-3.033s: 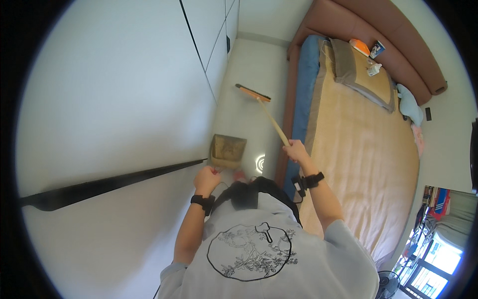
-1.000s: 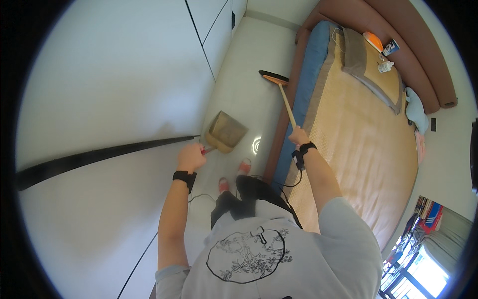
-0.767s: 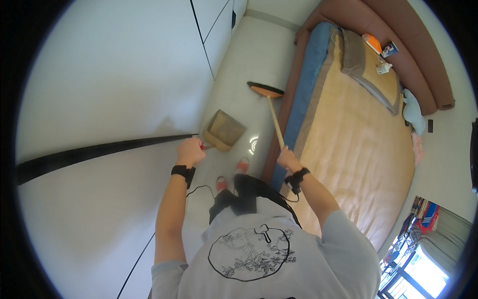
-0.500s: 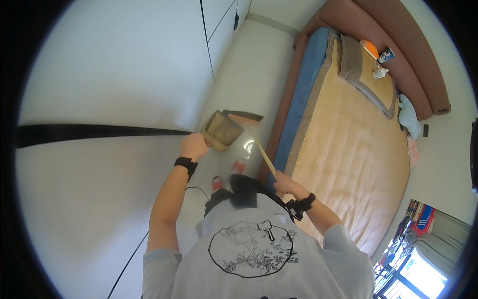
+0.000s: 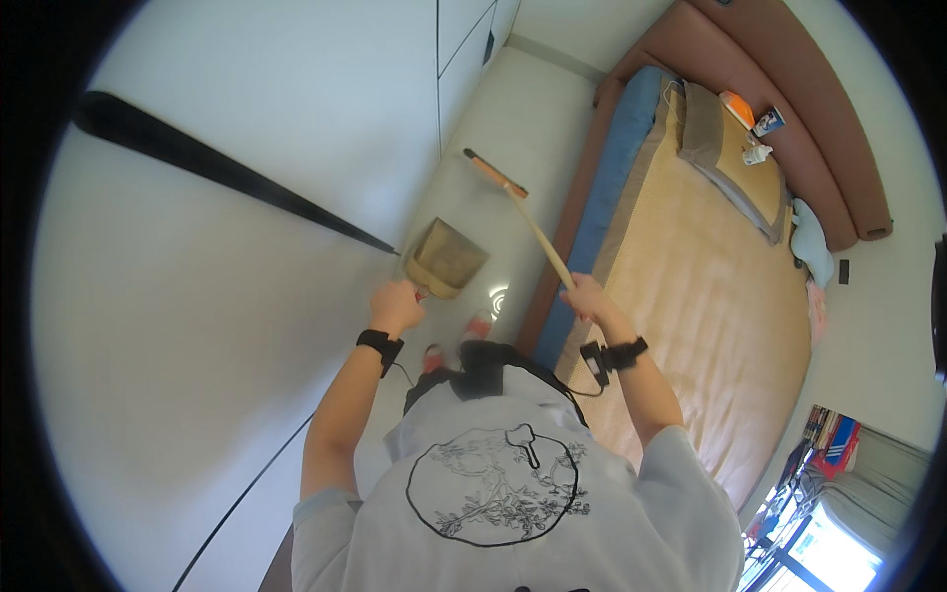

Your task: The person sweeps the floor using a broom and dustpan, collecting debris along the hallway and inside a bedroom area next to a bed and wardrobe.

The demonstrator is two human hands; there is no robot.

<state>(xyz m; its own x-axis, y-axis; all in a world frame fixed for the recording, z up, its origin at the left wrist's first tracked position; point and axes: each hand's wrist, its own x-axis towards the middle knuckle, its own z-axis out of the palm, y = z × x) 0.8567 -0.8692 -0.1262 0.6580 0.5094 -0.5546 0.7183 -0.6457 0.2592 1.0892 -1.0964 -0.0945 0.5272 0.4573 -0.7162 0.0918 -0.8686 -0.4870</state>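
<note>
My left hand (image 5: 397, 306) is closed round the handle of a yellowish dustpan (image 5: 449, 259), whose pan rests on the pale floor ahead of my feet. What lies in the pan is too blurred to make out. My right hand (image 5: 586, 297) grips the pale stick of a broom (image 5: 541, 237). Its narrow orange and dark head (image 5: 493, 175) is farther away than the dustpan and apart from it, between the white cabinet and the bed. The stick's upper end is hidden by my hand.
White cabinet doors (image 5: 247, 326) with a long black handle (image 5: 227, 168) stand close on my left. The bed (image 5: 700, 335), with a brown frame, blue side and tan mat, fills the right. A pillow (image 5: 730, 163) and a small white bottle (image 5: 757, 155) lie near the headboard (image 5: 789, 99).
The broom head has moved away from beside the dustpan, farther up the floor. My right hand has reached forward and right. My left hand has shifted slightly down, and the dustpan has hardly moved.
</note>
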